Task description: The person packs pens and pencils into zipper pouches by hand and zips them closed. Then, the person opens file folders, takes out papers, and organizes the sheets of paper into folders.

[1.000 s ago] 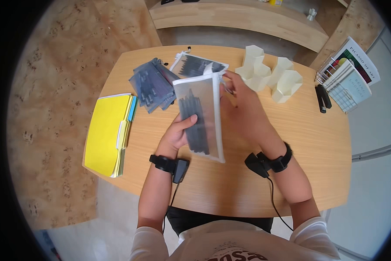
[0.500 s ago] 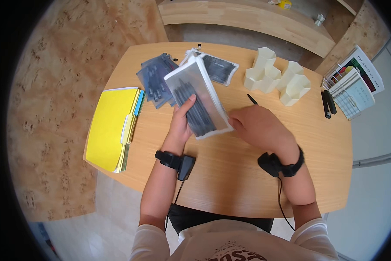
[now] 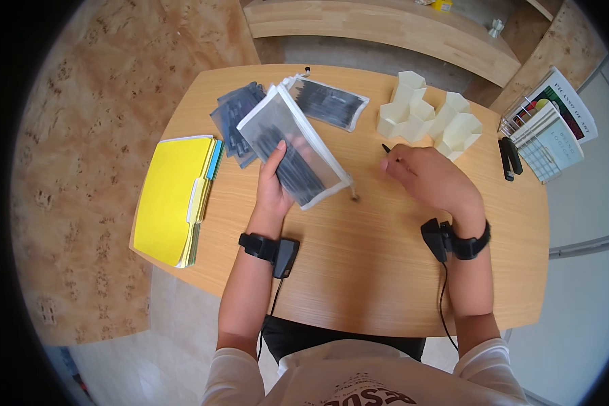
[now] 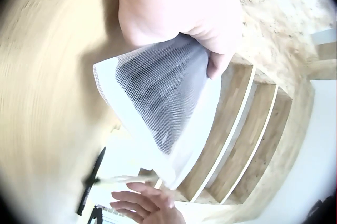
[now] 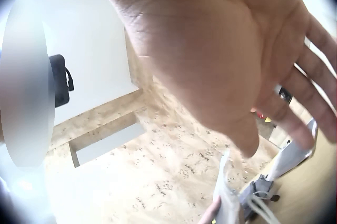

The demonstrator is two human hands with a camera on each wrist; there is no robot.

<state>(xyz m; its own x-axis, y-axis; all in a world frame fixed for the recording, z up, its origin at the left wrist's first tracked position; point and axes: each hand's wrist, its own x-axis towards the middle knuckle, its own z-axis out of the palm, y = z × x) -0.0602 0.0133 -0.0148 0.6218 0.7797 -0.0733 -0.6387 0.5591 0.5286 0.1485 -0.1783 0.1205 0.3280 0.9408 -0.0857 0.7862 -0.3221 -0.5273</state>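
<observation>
My left hand (image 3: 274, 191) grips a mesh zip pouch (image 3: 299, 157) with white edging, its thumb lying across the front. A bundle of dark pens shows through the mesh. The pouch tilts above the table, and a cord (image 3: 354, 192) dangles from its lower right corner. To the right of the pouch, apart from it, is my right hand (image 3: 434, 177). In the right wrist view its fingers (image 5: 310, 84) are spread and loosely straight, with nothing held. A black pen (image 4: 91, 181) lies on the table; in the head view the right hand partly covers it.
Behind the pouch lie another white-edged pouch (image 3: 328, 103) and several dark pouches (image 3: 235, 115). Cream hexagonal holders (image 3: 412, 111) stand at the back right, near a black stapler (image 3: 509, 160) and a wire rack of books (image 3: 551, 132). Yellow folders (image 3: 172, 199) lie at left.
My right hand has left the pouch's zip end and moved right and toward me. The pouch has tipped from near upright to a slant. The black pen has come into view on the table.
</observation>
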